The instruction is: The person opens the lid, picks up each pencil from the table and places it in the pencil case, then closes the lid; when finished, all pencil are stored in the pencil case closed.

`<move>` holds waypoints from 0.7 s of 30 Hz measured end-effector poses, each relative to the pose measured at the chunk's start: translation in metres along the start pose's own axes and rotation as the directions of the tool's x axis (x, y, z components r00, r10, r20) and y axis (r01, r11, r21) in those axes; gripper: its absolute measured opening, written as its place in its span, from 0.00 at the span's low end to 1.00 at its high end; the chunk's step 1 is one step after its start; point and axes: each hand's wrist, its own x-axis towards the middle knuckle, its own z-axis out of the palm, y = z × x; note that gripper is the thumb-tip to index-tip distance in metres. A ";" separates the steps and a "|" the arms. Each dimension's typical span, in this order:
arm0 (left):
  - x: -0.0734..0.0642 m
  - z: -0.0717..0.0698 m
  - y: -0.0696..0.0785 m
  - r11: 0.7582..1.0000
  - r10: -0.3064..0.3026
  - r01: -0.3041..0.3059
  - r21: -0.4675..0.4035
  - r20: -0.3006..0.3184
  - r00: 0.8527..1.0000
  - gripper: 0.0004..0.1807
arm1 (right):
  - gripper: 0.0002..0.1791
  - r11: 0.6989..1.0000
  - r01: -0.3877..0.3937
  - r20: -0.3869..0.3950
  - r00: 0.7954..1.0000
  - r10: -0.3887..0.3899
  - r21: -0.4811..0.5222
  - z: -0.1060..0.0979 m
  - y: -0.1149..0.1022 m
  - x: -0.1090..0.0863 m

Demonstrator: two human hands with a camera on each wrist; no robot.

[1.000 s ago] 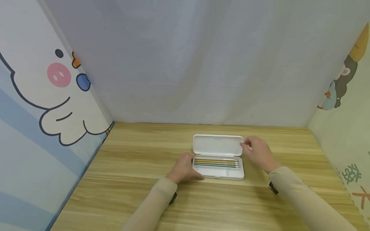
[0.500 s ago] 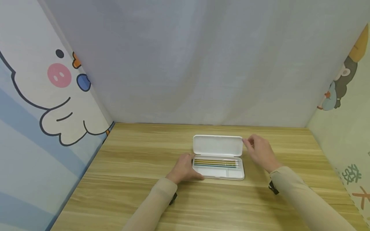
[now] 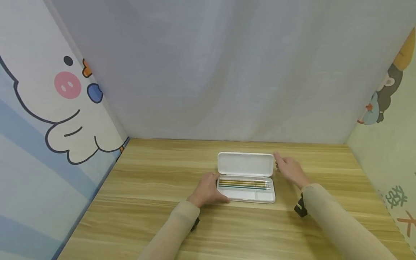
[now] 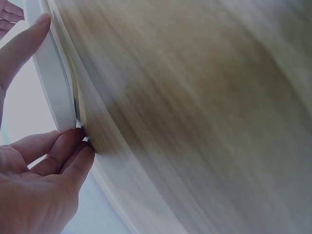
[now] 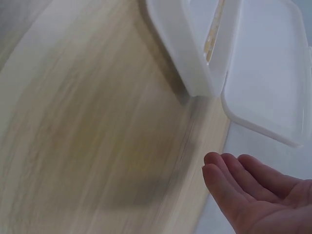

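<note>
A white pencil case (image 3: 239, 195) lies unfolded on the wooden table, its lid (image 3: 245, 164) tipped back behind the base. Several pencils (image 3: 242, 183), yellow and green, lie side by side in the long back compartment. My left hand (image 3: 207, 189) holds the left end of the case, with the thumb along the front edge and the fingers at the back corner. In the left wrist view the thumb (image 4: 29, 46) presses the case wall. My right hand (image 3: 290, 169) is at the lid's right side, a fingertip right at its upper corner. Its fingers (image 5: 261, 180) are loosely bent and hold nothing.
The wooden table (image 3: 156, 159) runs back to a grey curtain (image 3: 227, 72). A cartoon-printed panel (image 3: 35, 144) stands at the left, and a pale green printed wall (image 3: 383, 151) at the right.
My right hand's fingers have loosened and shifted from the lid's right edge to its upper right corner, with the wrist turned. The left hand and the case stay almost still.
</note>
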 end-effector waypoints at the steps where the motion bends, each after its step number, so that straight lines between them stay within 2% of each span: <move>1: 0.000 0.000 0.000 1.000 -0.003 0.003 0.000 0.002 1.000 0.51 | 0.48 1.000 -0.010 0.012 1.000 0.010 0.018 0.001 -0.001 0.001; 13: 0.001 0.002 -0.001 1.000 -0.019 0.019 -0.009 0.014 1.000 0.53 | 0.49 0.990 -0.054 0.090 0.995 0.042 0.132 0.011 -0.009 0.008; 21: 0.001 0.000 0.000 1.000 -0.015 0.015 -0.002 0.008 1.000 0.52 | 0.49 0.991 -0.073 0.100 0.993 0.062 0.115 0.015 -0.014 0.011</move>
